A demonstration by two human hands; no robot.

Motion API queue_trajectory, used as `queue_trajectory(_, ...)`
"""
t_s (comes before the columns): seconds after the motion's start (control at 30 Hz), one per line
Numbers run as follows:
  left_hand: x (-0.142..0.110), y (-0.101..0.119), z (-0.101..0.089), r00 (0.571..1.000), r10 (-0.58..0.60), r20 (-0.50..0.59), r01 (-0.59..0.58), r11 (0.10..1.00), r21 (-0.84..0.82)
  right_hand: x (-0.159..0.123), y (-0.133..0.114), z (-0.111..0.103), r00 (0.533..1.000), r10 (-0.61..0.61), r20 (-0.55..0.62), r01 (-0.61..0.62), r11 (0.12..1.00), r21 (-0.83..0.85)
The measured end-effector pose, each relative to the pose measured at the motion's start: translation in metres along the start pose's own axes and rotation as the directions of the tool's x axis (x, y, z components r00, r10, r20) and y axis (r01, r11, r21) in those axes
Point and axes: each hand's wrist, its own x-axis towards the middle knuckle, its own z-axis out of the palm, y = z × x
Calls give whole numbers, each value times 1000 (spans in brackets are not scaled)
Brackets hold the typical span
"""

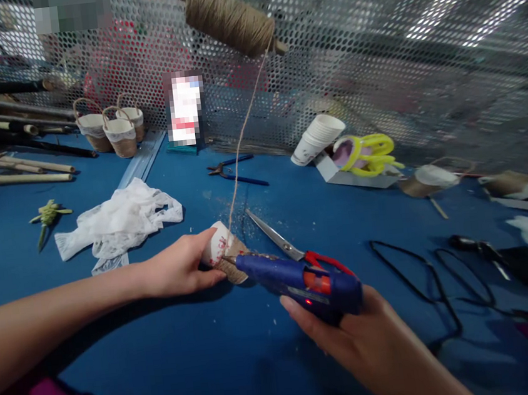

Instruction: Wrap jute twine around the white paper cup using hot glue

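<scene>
1. Watching through the head camera, I judge the work partway along: brown twine wraps one end of the paper cup (237, 269); printed white lies bare at the other.
2. Left hand (184, 265): fingers grasping the cup over the blue tabletop (191, 356). Right hand (354, 332): fingers clasping the glue gun (296, 285), nozzle at the cup; contact I cannot confirm.
3. Twine strand (242, 127) uncut, running up to the spool (229, 19).
4. Three handled, lace-rimmed baskets (121, 140) look finished; this cup shows no lace or handle.
5. Tabletop: pale flecks, bunched lace (120, 219), scissors (275, 237), pliers (242, 178).
6. Perforated panel (348, 56) behind; room beyond blurred.
</scene>
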Motion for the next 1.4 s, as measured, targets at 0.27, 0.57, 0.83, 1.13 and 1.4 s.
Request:
queue_trajectory(0.27,-1,1,0,1000,4,8,-4,1000,-14,0,5,-1,999,18,30,-19,999,35)
queue_trajectory(0.57,-1,1,1,1000,-12,23,14,998,-64,4,16,-3,995,100,21,-100,995,8)
queue_trajectory(0.83,-1,1,0,1000,-19,23,20,999,-32,3,16,-2,994,107,29,-108,994,5)
queue_trajectory(1.13,-1,2,-1,1000,-7,12,8,1000,-21,-2,7,3,997,50,53,-56,992,112)
queue_trajectory(1.4,-1,0,-1,1000,0,14,0,1000,-20,-1,6,4,1000,24,10,-25,996,80)
